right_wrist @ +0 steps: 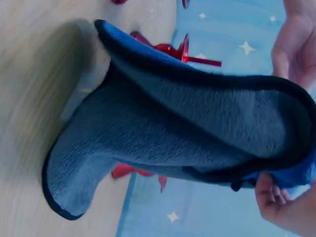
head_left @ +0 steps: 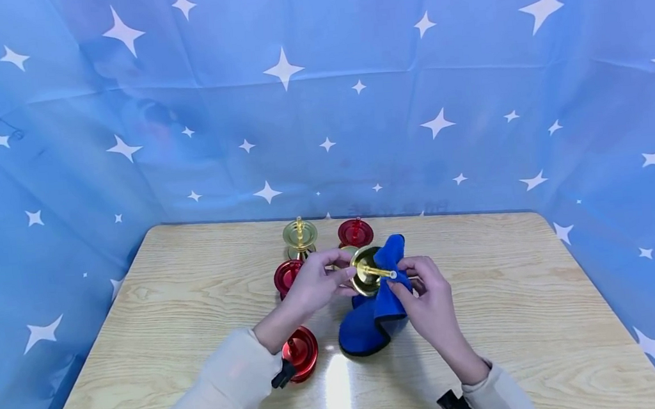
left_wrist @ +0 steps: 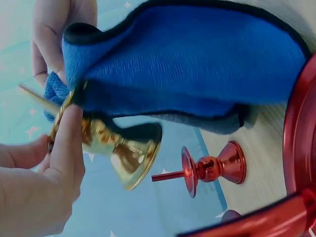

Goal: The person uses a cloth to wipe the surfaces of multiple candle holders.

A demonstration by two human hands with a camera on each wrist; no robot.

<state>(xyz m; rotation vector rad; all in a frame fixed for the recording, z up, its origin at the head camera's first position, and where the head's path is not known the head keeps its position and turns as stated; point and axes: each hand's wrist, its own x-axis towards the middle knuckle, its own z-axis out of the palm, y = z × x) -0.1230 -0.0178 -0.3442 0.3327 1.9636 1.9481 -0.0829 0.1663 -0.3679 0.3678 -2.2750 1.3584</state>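
Observation:
Tilted above the table, a gold candlestick (head_left: 362, 284) has its spike pointing to the right. My left hand (head_left: 321, 282) pinches the dish rim between thumb and fingers; in the left wrist view the flared foot (left_wrist: 132, 165) of the candlestick points away from that hand. My right hand (head_left: 434, 299) grips a blue cloth (head_left: 363, 331) with dark edging, bunched against the right side of the dish. The rest of the cloth hangs down. Its greyish underside (right_wrist: 123, 123) fills much of the right wrist view and hides part of the work.
Behind the hands stand another gold candlestick (head_left: 300, 235) and a red candlestick (head_left: 355, 233). A second red candlestick (head_left: 287, 276) is partly covered by my left hand. A third red candlestick (head_left: 302, 355) stands under the left forearm. A starry blue curtain (head_left: 319, 102) borders the wooden table (head_left: 196, 292).

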